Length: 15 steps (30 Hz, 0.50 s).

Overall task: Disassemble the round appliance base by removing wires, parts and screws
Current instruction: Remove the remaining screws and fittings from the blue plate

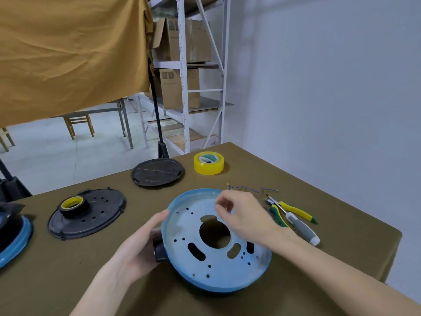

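Note:
The round blue appliance base [205,258] lies open side up on the table, with a large centre hole and several small holes and slots. My left hand [141,245] holds its left rim, next to a black part [159,249] on the outside of the base. My right hand [241,213] hovers over the far inner side of the base, thumb and fingers curled together as if pinching something too small to make out. Thin loose wires [250,189] lie on the table just behind the base.
A grey-handled screwdriver [300,226] and yellow-green pliers [293,210] lie right of the base. Behind stand a yellow tape roll [208,163] and a black round plate [157,172]. At left, a black cover [95,217] carries a tape roll [73,205]. A blue rimmed part [13,242] sits far left.

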Available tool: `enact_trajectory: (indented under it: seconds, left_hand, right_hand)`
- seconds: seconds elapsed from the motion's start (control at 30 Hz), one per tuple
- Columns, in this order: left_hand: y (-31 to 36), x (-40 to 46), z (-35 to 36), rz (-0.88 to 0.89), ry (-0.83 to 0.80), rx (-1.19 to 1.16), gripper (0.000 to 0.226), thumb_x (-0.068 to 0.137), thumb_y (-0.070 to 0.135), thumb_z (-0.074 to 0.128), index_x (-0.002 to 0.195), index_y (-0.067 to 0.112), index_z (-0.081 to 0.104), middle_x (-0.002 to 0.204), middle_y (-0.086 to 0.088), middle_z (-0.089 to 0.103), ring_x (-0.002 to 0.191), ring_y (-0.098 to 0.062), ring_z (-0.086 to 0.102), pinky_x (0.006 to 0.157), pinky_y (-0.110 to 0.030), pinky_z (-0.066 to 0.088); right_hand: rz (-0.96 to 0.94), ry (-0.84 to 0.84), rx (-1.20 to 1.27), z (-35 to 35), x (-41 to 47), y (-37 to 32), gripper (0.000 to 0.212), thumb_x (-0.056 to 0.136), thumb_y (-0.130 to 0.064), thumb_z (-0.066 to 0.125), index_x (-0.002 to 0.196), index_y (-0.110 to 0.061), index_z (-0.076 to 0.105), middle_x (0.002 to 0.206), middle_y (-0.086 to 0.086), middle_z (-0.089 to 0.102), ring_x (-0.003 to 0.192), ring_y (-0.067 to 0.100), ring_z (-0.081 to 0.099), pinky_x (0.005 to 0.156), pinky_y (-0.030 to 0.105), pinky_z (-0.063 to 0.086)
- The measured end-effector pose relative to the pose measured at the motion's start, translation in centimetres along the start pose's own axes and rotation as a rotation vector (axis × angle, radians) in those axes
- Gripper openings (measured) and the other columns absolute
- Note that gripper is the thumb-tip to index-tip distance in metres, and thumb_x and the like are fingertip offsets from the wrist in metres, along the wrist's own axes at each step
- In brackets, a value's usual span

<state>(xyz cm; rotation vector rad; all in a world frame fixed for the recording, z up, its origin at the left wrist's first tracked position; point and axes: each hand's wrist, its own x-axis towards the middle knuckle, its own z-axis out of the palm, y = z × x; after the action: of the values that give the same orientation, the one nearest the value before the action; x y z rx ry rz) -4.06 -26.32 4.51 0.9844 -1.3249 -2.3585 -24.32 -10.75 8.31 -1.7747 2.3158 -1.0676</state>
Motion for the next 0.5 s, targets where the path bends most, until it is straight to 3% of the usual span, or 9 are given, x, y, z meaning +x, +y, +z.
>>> enact_trajectory:
  seconds: [0.13,0.2,0.27,0.33,0.4,0.5]
  left_hand:
    - [0.8,-0.6,0.5,-0.029,-0.058,-0.070,0.056,0.086,0.055,0.071,0.108,0.004,0.081,0.116,-0.023,0.076,0.093,-0.035,0.078,0.067,-0.038,0.063]
    - [1.0,-0.6,0.9,0.001,-0.023,-0.214,0.048,0.092,0.036,0.069,0.119,-0.003,0.075,0.114,-0.022,0.076,0.084,-0.033,0.078,0.059,-0.037,0.064]
    - [0.9,-0.7,1.7,0.072,0.034,-0.293,0.033,0.095,0.015,0.066,0.121,-0.005,0.070,0.098,-0.017,0.079,0.071,-0.023,0.077,0.054,-0.030,0.062]
    - [0.5,-0.8,2.5,0.127,0.041,-0.249,0.025,0.090,0.009,0.068,0.110,-0.003,0.078,0.089,-0.012,0.080,0.070,-0.016,0.077,0.057,-0.026,0.062]
    - [0.3,-1.0,3.1,0.183,0.051,-0.164,0.018,0.093,0.014,0.069,0.098,0.006,0.084,0.100,-0.011,0.081,0.081,-0.013,0.078,0.066,-0.024,0.063]
    - [0.7,-1.2,4.3,0.254,0.086,-0.221,0.020,0.096,0.018,0.070,0.105,0.005,0.083,0.109,-0.012,0.080,0.093,-0.016,0.079,0.072,-0.025,0.064]
  right_hand:
    - [-0.046,-0.088,0.045,2.7,2.2,-2.9,0.017,0.100,-0.035,0.056,0.100,-0.020,0.064,0.098,-0.005,0.059,0.093,0.010,0.053,0.086,0.030,0.046]
    - [-0.036,-0.030,0.079,2.9,2.8,-3.3,0.017,0.100,-0.032,0.058,0.103,-0.017,0.065,0.099,-0.003,0.057,0.093,0.010,0.052,0.087,0.029,0.045]
    - [-0.027,0.000,0.115,2.5,3.0,-3.4,0.013,0.099,-0.028,0.062,0.105,-0.018,0.068,0.098,-0.005,0.058,0.091,0.008,0.054,0.084,0.025,0.045]
    - [-0.022,0.010,0.151,2.0,2.9,-3.2,0.013,0.098,-0.026,0.065,0.107,-0.019,0.071,0.099,-0.006,0.060,0.089,0.005,0.057,0.080,0.020,0.045]
    - [-0.003,0.028,0.222,1.4,2.6,-3.3,0.013,0.097,-0.026,0.066,0.107,-0.021,0.074,0.099,-0.008,0.063,0.088,0.002,0.059,0.076,0.014,0.043]
    - [0.022,0.045,0.268,-0.1,2.1,-3.8,0.018,0.101,-0.027,0.059,0.103,-0.019,0.075,0.099,-0.005,0.068,0.093,0.005,0.061,0.082,0.022,0.049]
